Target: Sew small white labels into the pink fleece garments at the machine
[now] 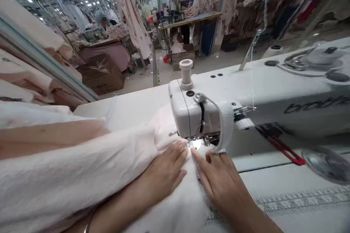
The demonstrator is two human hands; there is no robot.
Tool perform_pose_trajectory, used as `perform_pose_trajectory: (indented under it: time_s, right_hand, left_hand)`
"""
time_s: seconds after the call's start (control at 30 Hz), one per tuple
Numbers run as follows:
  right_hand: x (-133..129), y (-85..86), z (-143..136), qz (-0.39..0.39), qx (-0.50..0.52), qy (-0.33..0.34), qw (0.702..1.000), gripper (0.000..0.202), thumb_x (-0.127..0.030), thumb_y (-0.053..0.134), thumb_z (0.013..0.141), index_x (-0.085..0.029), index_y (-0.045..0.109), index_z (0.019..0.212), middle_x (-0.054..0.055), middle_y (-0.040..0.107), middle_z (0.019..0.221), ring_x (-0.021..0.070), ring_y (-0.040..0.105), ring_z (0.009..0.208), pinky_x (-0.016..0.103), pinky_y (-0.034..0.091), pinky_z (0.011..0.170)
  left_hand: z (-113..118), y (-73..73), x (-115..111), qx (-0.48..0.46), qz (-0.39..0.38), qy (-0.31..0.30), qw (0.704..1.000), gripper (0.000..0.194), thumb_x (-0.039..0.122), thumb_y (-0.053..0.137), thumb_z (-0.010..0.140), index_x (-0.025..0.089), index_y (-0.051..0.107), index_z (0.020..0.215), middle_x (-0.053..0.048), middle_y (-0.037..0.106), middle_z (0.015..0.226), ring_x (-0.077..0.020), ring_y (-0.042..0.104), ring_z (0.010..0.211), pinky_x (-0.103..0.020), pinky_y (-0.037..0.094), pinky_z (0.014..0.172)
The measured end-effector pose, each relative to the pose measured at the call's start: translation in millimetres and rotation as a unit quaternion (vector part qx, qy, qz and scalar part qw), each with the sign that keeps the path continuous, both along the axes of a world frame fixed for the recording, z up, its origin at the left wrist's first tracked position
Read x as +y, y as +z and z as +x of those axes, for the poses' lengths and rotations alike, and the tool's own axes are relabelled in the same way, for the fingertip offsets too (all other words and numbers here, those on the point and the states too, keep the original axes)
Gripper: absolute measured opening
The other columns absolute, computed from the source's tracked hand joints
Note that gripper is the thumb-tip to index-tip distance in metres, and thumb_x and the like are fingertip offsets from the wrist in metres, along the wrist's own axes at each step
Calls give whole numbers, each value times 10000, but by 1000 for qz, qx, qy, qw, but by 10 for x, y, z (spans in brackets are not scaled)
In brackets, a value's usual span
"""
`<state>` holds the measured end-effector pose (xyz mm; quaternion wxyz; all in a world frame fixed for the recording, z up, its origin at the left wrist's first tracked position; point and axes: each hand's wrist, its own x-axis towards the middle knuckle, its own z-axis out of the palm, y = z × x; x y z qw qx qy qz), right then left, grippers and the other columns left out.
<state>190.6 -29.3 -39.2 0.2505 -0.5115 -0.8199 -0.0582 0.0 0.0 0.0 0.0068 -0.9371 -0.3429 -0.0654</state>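
Observation:
Pale pink soft fabric [175,200] lies on the bed of a white sewing machine [197,113] and runs under its lit needle area. Flat on this cloth, just left of the presser foot, rests my left hand [168,165], its fingers stretched towards the needle. My right hand [218,174] is to the right of the cloth's edge, index finger extended to the fabric in front of the foot and its other fingers partly bent. Neither hand grips the cloth visibly. The needle tip and seam are too small to make out.
A thick fold of the fabric [82,164] heaps up at the left. Red-handled snips [290,153] lie under the machine arm, beside a blurred clear object [328,165]. Ruler markings [303,202] run along the front. Cardboard boxes [101,74] and other workstations stand beyond.

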Motion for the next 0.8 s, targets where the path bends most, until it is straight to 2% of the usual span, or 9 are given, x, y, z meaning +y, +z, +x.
perform_pose_trajectory:
  time_s: [0.17,0.3,0.43,0.63,0.8]
  right_hand:
    - [24,7,-8,14,-1,-13,1000,296,-173,403,885,-102,609,1086,125,476,856,194,412,701,362,435,644]
    - [50,35,-28,-2,-7,-26,1000,266,-175,387,888,-118,613,1016,113,475,858,164,368,628,344,419,606]
    - [38,36,-23,-20,-2,-29,999,303,-186,382,892,-110,578,1111,122,476,901,184,395,683,359,429,641]
    - [-25,38,-7,-61,5,-15,998,399,-183,391,884,-133,476,1271,108,469,911,232,438,831,363,426,704]
    - [-38,57,-45,-49,16,-26,998,391,-137,358,877,-128,511,1237,115,477,922,237,450,840,368,434,690]
  left_hand:
    - [18,42,62,10,-53,14,998,324,264,450,897,111,484,1180,-147,482,1308,-268,457,1234,-435,417,1045]
    - [2,27,139,13,-64,31,997,271,285,446,901,109,516,1094,-147,497,1274,-286,467,1212,-451,436,1014]
    - [-9,-9,203,10,-71,32,997,282,302,429,906,105,506,1093,-159,482,1279,-306,448,1222,-462,470,962]
    - [-6,-37,201,-22,-58,17,998,375,284,408,913,108,417,1245,-154,473,1299,-272,434,1243,-460,417,1036]
    - [-4,-52,183,-41,-51,24,998,401,276,427,908,104,403,1269,-153,464,1321,-263,404,1278,-444,384,1073]
